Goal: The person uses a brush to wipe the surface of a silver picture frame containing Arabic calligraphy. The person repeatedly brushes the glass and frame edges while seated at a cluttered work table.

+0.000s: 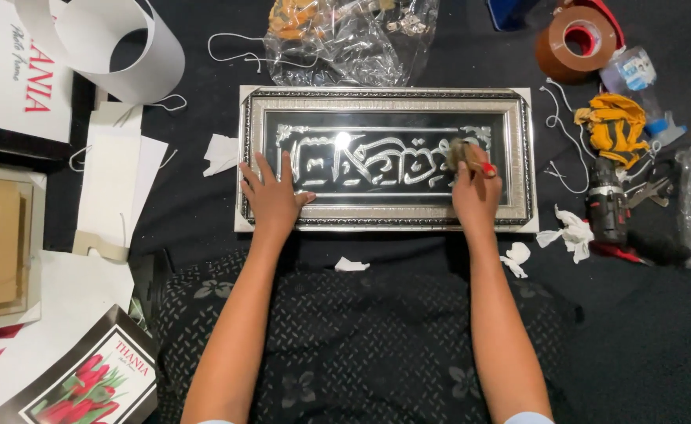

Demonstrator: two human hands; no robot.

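A wide silver-edged picture frame lies flat on the dark cloth, with raised silver lettering on a black glossy panel. My left hand presses flat on the frame's lower left corner, fingers spread. My right hand is closed around a small brush with a red handle; its blurred bristles touch the right part of the panel.
A cordless drill and crumpled tissues lie right of the frame. A brown tape roll, yellow cloth and clear plastic bag sit behind. Paper sheets, cardboard and flower prints fill the left side.
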